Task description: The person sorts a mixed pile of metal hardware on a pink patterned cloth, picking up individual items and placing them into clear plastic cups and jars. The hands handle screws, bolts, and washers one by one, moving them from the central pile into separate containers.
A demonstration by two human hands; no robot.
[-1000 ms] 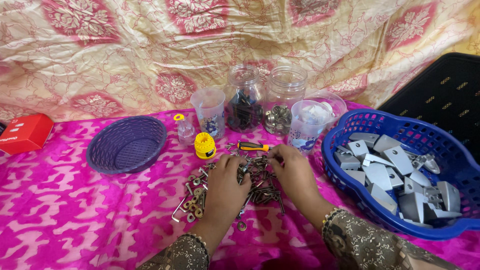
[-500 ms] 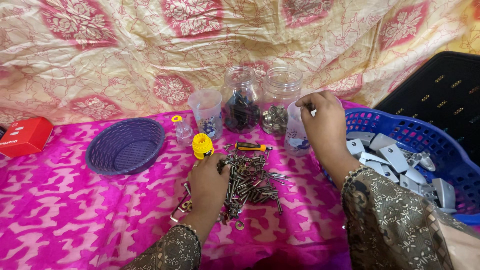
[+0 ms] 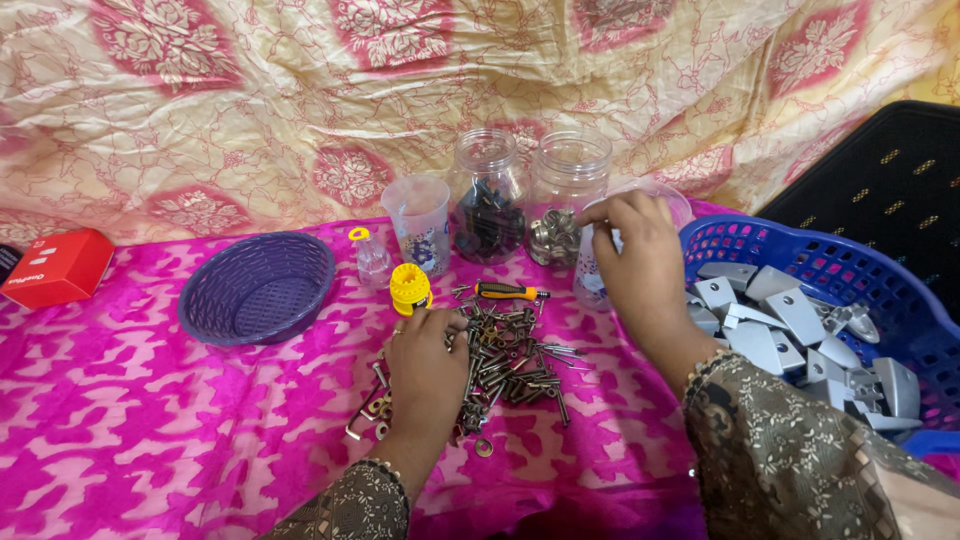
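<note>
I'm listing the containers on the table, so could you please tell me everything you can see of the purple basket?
The purple basket is a shallow round bowl of woven-looking plastic mesh with a thicker rim. It sits upright on the pink patterned cloth, left of the small clear bottle and the yellow spool. Nothing shows inside it. No hand touches it; the left hand rests apart on the pile of screws.
</note>
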